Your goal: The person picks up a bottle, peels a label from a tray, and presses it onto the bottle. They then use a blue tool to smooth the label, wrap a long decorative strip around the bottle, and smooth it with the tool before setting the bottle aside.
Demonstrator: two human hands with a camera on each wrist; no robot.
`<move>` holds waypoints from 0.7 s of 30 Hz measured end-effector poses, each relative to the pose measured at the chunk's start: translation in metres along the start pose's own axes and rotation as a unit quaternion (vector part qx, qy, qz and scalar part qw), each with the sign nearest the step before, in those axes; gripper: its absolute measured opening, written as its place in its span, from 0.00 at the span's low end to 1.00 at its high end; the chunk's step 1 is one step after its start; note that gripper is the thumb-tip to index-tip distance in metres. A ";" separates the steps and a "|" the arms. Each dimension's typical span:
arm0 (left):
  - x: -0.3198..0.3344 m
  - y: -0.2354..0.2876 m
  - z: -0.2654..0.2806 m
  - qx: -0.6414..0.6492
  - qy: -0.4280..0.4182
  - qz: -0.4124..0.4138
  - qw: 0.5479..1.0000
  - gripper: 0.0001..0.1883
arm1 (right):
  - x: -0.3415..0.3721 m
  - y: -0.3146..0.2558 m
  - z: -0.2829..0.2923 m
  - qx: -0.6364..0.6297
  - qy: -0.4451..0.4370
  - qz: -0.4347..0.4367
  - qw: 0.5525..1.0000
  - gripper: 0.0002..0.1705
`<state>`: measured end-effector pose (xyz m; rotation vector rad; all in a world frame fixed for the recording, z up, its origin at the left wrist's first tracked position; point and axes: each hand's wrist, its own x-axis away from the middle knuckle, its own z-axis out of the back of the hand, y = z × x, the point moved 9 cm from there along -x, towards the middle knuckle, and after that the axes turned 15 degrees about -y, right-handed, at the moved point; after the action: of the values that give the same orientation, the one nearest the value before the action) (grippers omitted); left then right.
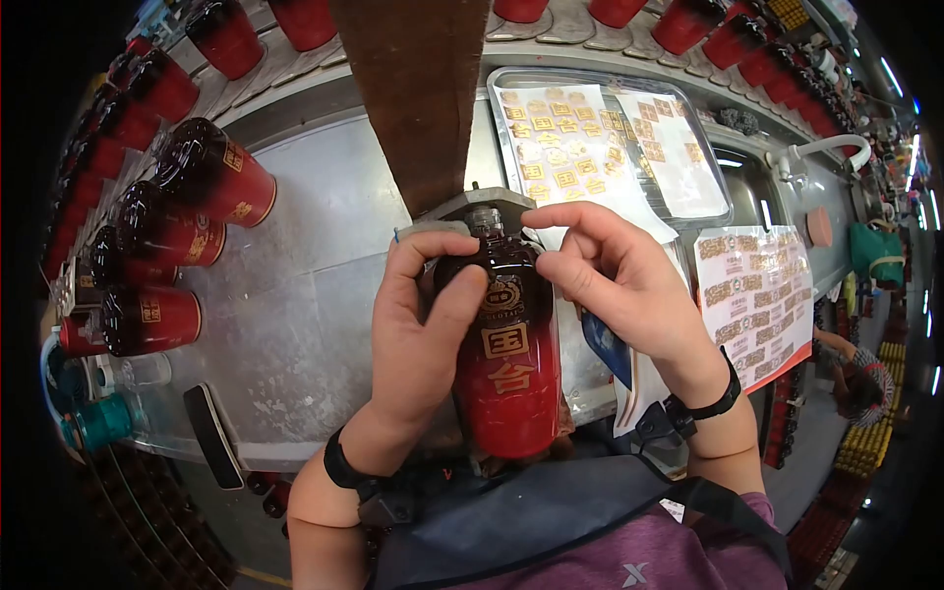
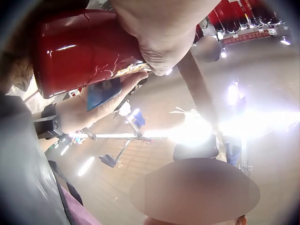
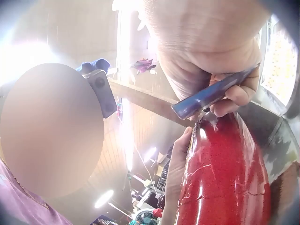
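A glossy bottle (image 1: 511, 413), black at the shoulder and red below, with gold characters on its front, lies with its clear neck pointing away from the person. My left hand (image 1: 413, 315) grips the left of its shoulder, thumb over the front. On the other side, my right hand (image 1: 619, 285) has its thumb and index fingertip close by the shoulder and neck. The curled lower fingers of that hand hold a flat blue pointed tool (image 3: 206, 98), which also shows below the hand in the head view. The left wrist view shows the bottle's red side (image 2: 84, 51).
A metal tray (image 1: 730, 208) with sheets of gold stickers lies beyond the right hand; another sticker sheet (image 1: 757, 295) is nearer. Several red-black bottles (image 1: 226, 177) stand at left. A brown post (image 1: 413, 98) rises behind the bottle. A sink with a tap (image 1: 831, 147) is at right.
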<state>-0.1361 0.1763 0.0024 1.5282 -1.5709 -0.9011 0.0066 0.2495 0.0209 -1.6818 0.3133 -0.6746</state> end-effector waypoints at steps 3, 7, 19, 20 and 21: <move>0.000 -0.007 0.007 0.021 -0.006 0.018 1.000 0.10 | 0.004 0.005 0.002 -0.014 0.011 -0.016 1.000 0.19; 0.002 -0.004 0.008 0.005 -0.017 0.008 1.000 0.11 | 0.010 0.007 0.001 -0.011 0.007 -0.035 0.999 0.19; 0.000 0.009 -0.006 -0.041 -0.010 0.013 0.999 0.14 | 0.015 0.008 -0.004 -0.011 0.006 -0.018 1.000 0.20; 0.000 0.008 -0.006 -0.040 -0.012 0.017 0.999 0.14 | 0.015 0.008 -0.004 -0.011 0.006 -0.018 1.000 0.20; 0.000 0.007 -0.007 -0.038 -0.014 0.022 0.999 0.15 | 0.016 0.008 -0.004 -0.013 0.006 -0.016 1.000 0.20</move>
<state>-0.1335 0.1762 0.0115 1.4287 -1.5651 -0.9511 0.0185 0.2355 0.0177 -1.7106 0.3039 -0.7074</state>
